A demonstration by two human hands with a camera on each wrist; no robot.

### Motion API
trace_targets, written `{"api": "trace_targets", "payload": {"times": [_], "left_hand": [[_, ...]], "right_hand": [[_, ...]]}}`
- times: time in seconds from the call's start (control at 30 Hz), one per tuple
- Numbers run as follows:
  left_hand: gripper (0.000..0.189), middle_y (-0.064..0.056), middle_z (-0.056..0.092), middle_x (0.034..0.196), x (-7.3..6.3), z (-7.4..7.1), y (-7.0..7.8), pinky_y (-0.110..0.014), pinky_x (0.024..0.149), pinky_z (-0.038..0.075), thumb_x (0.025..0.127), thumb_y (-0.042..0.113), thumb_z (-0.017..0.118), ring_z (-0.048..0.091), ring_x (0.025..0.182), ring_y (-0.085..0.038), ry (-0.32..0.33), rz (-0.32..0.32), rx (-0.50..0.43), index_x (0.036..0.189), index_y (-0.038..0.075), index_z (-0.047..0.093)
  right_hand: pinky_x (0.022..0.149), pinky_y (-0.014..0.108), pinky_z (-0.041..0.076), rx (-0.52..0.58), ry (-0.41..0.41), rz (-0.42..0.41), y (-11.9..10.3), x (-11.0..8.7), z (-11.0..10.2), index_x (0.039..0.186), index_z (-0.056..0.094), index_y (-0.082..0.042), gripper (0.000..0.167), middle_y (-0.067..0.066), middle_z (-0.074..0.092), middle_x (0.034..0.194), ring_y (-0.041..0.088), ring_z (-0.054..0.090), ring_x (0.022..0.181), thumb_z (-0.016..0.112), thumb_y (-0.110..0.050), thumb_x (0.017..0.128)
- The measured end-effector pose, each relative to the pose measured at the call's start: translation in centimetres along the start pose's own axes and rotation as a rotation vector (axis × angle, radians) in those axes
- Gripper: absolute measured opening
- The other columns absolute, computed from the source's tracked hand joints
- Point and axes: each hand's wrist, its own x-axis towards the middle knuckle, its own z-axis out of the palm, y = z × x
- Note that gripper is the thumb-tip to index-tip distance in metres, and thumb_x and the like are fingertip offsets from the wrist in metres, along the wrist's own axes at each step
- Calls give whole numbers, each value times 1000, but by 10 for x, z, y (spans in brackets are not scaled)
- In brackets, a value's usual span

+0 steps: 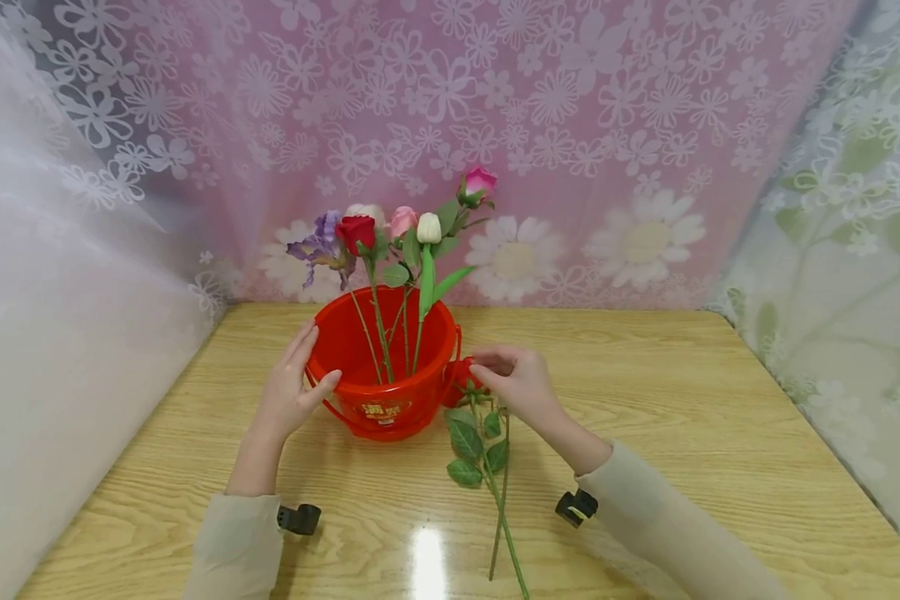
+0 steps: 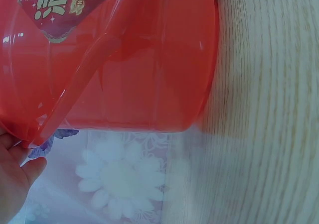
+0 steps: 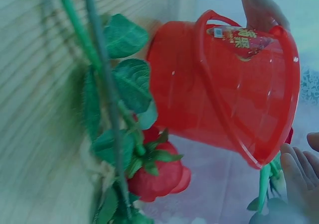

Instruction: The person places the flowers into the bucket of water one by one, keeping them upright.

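A red plastic bucket (image 1: 427,404) with a carrying handle stands upright on the table. My left hand (image 1: 292,387) rests at its left rim, thumb spread from the fingers; in the left wrist view the fingertips lie right at the rim. Beside the bucket's right side is my right hand (image 1: 521,383), fingers extended by the rim with nothing held, also seen at the lower right of the right wrist view. Below and partly behind this hand lies a red rose (image 3: 159,171) with green leaves and a long stem. A second stem (image 1: 505,500) crosses it.
Inside the bucket stand a purple iris (image 1: 322,246), a red rose (image 1: 356,233), a white tulip (image 1: 429,229), pink flowers and a pale bloom, leaning toward the back. Wood-grain table (image 1: 645,417). Floral curtains (image 1: 570,125) hang close behind and at both sides.
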Motion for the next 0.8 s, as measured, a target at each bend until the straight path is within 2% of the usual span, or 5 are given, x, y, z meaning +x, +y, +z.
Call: {"api": "trace_targets", "payload": {"times": [0.07,0.27,0.47,0.67,0.8], "left_hand": [[70,-16,28,140,0,0,-1,-54,95,28,83,36,56,27,125,-33,-1,-2,1,132,-7,33],[70,-16,27,140,1,-1,-1,-55,94,29,83,37,55,27,125,-34,-10,-14,3,133,-7,33],[70,-16,27,140,0,-1,-1,-55,94,30,83,37,56,27,125,-34,-11,-13,6,133,-6,33],[70,-15,27,141,0,0,-1,-55,94,30,83,37,55,27,125,-34,-14,-17,6,134,-6,33],[70,-15,26,141,0,0,-1,-55,94,30,83,36,56,26,126,-34,-19,-25,-2,134,-5,32]], "right_hand": [[69,31,51,0,5,-2,13,1,-2,99,65,3,22,15,65,90,23,63,79,65,-6,79],[64,26,51,-34,18,-25,25,-6,-9,95,66,3,19,13,65,87,20,62,74,66,-5,77],[61,25,51,-23,1,50,36,-13,-13,96,65,6,20,14,65,87,21,62,73,65,-4,78],[62,27,51,-57,-17,109,48,-21,-16,94,65,5,18,13,65,85,26,62,75,65,-4,78],[63,27,51,-80,-36,147,57,-26,-17,94,65,4,18,12,65,85,24,62,75,65,-4,79]]}}
